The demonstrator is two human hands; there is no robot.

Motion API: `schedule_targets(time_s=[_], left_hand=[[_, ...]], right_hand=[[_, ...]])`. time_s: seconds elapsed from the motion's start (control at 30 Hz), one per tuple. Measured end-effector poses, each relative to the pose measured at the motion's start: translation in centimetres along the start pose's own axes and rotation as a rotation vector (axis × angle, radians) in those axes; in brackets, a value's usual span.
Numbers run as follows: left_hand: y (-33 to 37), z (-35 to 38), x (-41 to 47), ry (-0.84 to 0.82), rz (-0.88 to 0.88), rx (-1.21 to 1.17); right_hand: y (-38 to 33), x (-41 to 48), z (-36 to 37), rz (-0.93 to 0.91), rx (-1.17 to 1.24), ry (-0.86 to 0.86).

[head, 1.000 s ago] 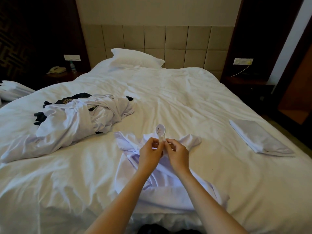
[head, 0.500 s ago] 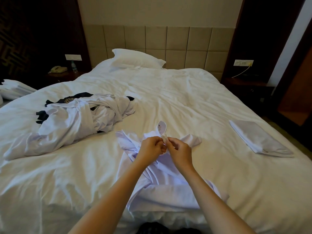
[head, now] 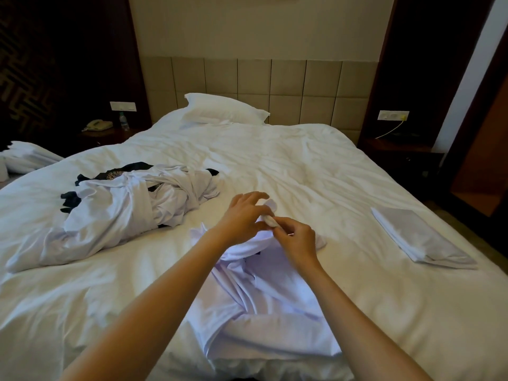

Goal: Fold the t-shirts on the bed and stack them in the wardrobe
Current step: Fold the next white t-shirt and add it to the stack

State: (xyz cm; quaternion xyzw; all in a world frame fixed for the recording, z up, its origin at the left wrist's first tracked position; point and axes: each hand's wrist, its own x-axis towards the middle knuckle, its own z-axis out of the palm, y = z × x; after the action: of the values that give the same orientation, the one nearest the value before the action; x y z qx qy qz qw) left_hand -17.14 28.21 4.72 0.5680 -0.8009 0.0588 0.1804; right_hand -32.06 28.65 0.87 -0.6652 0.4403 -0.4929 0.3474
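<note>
Lying crumpled near the foot of a white-sheeted bed (head: 302,166), a white t-shirt (head: 264,298) spreads lengthwise, its hem at the near edge and its neck end bunched toward the far side. Deep creases run through the body and one sleeve pokes out to the right. A person's bare forearms reach in from the near edge and meet over the neck end. The left hand (head: 244,215) grips a small rolled bit of the shirt's fabric, fingers arched over it. The right hand (head: 297,237), just beside it and touching the same bit, pinches it between thumb and curled fingers. Whether that bit is a label or the collar edge cannot be told.

On the left of the bed lies a heap of unfolded shirts (head: 123,210), mostly white, with dark cloth showing beneath. Well apart, by the right edge, a folded shirt (head: 420,237) lies flat. A pillow (head: 225,108) rests against the padded headboard (head: 288,86). On the far-left nightstand stand a telephone (head: 99,124) and a water bottle (head: 124,121).
</note>
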Motion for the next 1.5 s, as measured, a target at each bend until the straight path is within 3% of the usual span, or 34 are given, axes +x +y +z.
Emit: schedule_targets(time_s=[0.17,0.37,0.5,0.67,0.9,1.13,1.33,1.5], left_hand=[[0.8,-1.6,2.9,0.044,-0.071,-0.208],[3.9,-4.9,5.5,0.141,-0.097,-0.404],[4.4,-7.8,7.5,0.233,-0.109,-0.410],[4.3,-10.0,9.0,0.385,-0.174,-0.424],[2.6,-11.3,9.4,0.482,-0.315,-0.435],[2.0,-11.3,9.7,0.478,-0.342,-0.410],[2.1,-11.4,9.7,0.461,-0.336,-0.399],[1.4,-11.5,9.9,0.459,-0.365,-0.401]], right_hand=[[-2.0,1.7,-2.0,0.024,-0.010,0.112],[-4.3,4.7,-5.2,0.127,-0.270,0.027],[-5.7,6.3,-7.1,0.153,-0.381,0.023],[-7.5,7.4,-9.2,0.086,-0.471,0.001],[-9.6,7.5,-11.1,-0.001,-0.125,-0.091],[-8.7,7.0,-10.4,-0.124,-0.396,-0.154],[-7.3,7.1,-9.0,-0.162,-0.424,-0.083],[-7.2,7.2,-8.6,-0.285,-0.617,-0.033]])
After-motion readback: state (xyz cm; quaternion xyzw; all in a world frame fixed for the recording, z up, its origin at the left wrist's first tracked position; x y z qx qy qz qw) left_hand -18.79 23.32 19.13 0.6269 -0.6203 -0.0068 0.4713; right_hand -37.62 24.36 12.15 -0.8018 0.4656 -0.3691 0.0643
